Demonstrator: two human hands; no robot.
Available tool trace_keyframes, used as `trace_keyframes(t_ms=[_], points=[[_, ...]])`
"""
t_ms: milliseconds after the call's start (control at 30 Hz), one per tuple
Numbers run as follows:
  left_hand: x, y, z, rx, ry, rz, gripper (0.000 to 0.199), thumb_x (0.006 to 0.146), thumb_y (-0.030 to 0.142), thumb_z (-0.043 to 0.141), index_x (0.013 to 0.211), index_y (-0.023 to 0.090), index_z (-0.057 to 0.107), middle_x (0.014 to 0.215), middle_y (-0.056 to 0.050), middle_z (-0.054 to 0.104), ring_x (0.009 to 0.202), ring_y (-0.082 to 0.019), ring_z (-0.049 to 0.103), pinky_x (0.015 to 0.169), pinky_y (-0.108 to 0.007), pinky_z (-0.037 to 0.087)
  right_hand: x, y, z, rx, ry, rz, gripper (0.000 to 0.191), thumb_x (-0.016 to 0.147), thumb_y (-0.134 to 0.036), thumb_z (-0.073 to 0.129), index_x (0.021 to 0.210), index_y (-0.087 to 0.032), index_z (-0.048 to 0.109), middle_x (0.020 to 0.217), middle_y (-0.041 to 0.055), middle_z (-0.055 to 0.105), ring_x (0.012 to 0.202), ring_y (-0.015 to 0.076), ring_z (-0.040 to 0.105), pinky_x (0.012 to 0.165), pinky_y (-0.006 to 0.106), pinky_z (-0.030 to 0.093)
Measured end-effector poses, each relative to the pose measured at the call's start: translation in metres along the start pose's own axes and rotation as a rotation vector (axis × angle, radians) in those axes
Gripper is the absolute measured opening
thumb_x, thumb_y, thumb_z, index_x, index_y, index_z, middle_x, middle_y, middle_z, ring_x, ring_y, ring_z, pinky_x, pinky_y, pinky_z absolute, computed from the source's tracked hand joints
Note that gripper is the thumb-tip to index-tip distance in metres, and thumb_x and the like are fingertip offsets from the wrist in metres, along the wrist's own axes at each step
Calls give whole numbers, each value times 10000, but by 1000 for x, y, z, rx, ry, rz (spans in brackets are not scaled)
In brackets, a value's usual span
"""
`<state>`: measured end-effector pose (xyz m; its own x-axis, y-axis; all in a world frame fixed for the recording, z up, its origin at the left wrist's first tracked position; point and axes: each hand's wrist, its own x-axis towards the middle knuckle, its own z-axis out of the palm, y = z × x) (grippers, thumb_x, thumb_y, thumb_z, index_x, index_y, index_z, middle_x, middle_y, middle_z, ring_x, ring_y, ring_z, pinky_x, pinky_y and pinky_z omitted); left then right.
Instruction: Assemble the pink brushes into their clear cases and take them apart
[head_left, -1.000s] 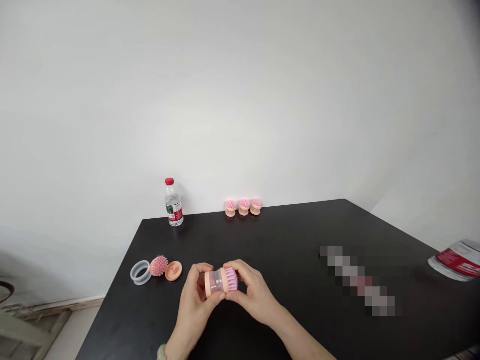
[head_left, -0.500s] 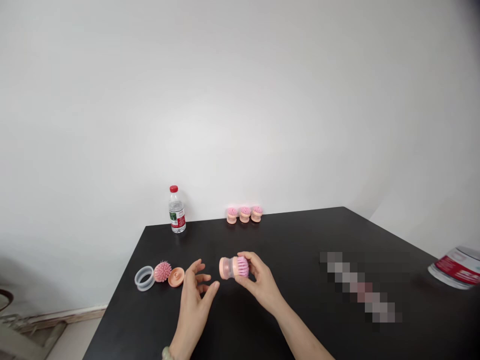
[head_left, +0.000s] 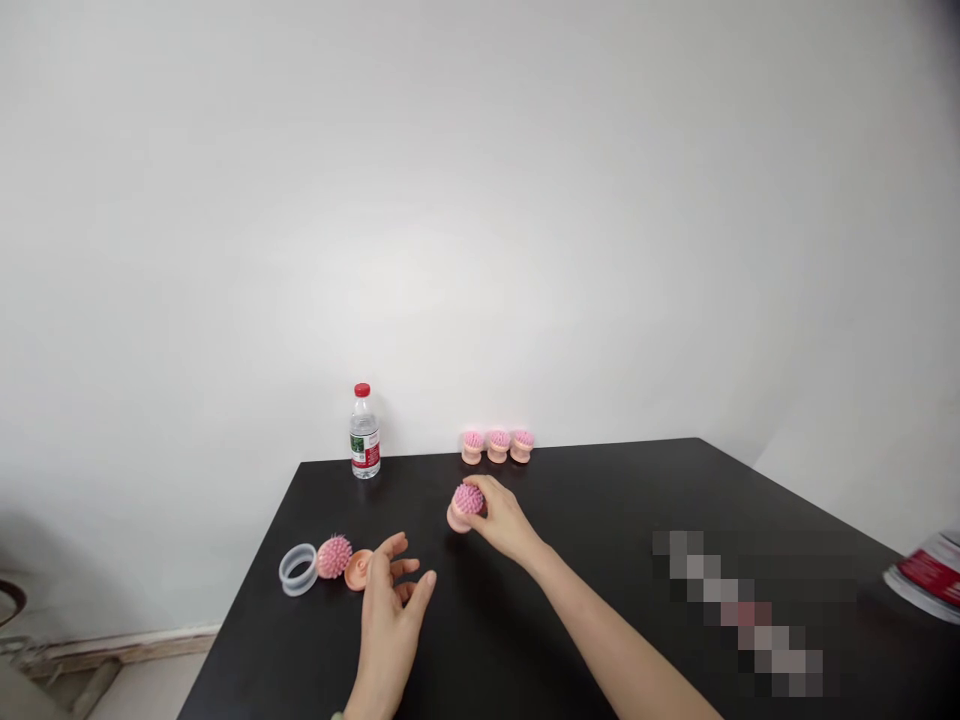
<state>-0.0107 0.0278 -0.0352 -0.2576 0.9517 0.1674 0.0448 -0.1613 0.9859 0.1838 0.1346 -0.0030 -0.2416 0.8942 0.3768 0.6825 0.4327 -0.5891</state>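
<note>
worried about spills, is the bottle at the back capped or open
Capped: a red cap tops the upright bottle; how tight, cannot tell.

Near the plain white wall (head_left: 480, 220) I see a clear plastic bottle with a red cap (head_left: 365, 440), upright by the back edge of the smooth black desk (head_left: 615, 510). A red-and-white-labelled clear container (head_left: 934, 570) shows partly at far right; pale floor (head_left: 154, 685) lies lower left.

The dark tabletop (head_left: 600, 500) looks smooth with a faint sheen; the far wall (head_left: 480, 200) is matt. At left, the ring (head_left: 298, 588) looks like smooth translucent plastic, the disc (head_left: 355, 571) smooth and opaque, the bristle head (head_left: 334, 557) rough. The held brush (head_left: 468, 500) and 3 far brushes (head_left: 498, 447) have bristly tops. The far-left bottle (head_left: 365, 430) is clear, glossy plastic.
</note>
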Motion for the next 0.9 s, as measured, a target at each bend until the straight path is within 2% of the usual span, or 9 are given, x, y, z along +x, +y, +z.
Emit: trace_keyframes(t_ms=[133,233,333,467,633,700,833,900], points=[[0,-6,3,11,4,-2,537,776,467,698,1213,202,532,1296,-137,519,1020,-263,612,785,-405,568,50,6,22,-126,-15,55,407,814,-192,714,1205,-184,601,1215,107,633,1102,256,617,955,393,486],[-2,-11,9,22,13,7,501,771,429,684,1190,190,550,1251,-137,546,988,-261,613,744,-393,569,81,9,39,-228,-30,100,336,909,-268,673,1218,-162,596,1234,101,623,1087,251,624,924,438,521],[-6,-14,16,23,50,53,459,777,383,650,1183,191,558,1214,-131,565,956,-249,614,712,-375,563,103,10,52,-313,-32,128,313,968,-324,610,1238,-168,590,1260,91,611,1075,242,634,905,459,546],[-10,-20,22,-15,49,69,446,747,346,648,1160,197,568,1225,-135,561,927,-235,618,665,-341,564,121,14,61,-371,-17,156,317,968,-320,612,1245,-167,587,1253,92,616,1059,238,643,889,447,557],[-9,-24,21,-40,43,59,466,712,351,676,1150,225,581,1220,-128,564,927,-246,621,657,-351,570,126,21,63,-367,23,159,314,969,-321,611,1245,-173,587,1252,89,615,1046,232,646,874,433,564],[-8,-22,20,-42,46,58,459,712,354,675,1146,235,584,1211,-120,566,929,-250,624,661,-358,572,123,23,62,-356,45,147,319,964,-295,617,1258,-176,579,1299,95,589,1105,250,623,913,459,546],[-11,-14,19,1,7,79,407,720,304,656,1118,239,603,1153,-99,570,910,-238,623,662,-347,563,103,20,59,-312,64,86,411,906,-69,587,1301,-175,550,1455,165,447,1346,339,430,1060,541,425],[-14,-9,20,27,-29,118,367,727,252,634,1092,242,611,1111,-86,575,883,-226,624,662,-339,554,87,14,60,-266,32,20,478,873,-27,574,1327,-171,526,1468,183,419,1386,343,369,1095,542,387]])
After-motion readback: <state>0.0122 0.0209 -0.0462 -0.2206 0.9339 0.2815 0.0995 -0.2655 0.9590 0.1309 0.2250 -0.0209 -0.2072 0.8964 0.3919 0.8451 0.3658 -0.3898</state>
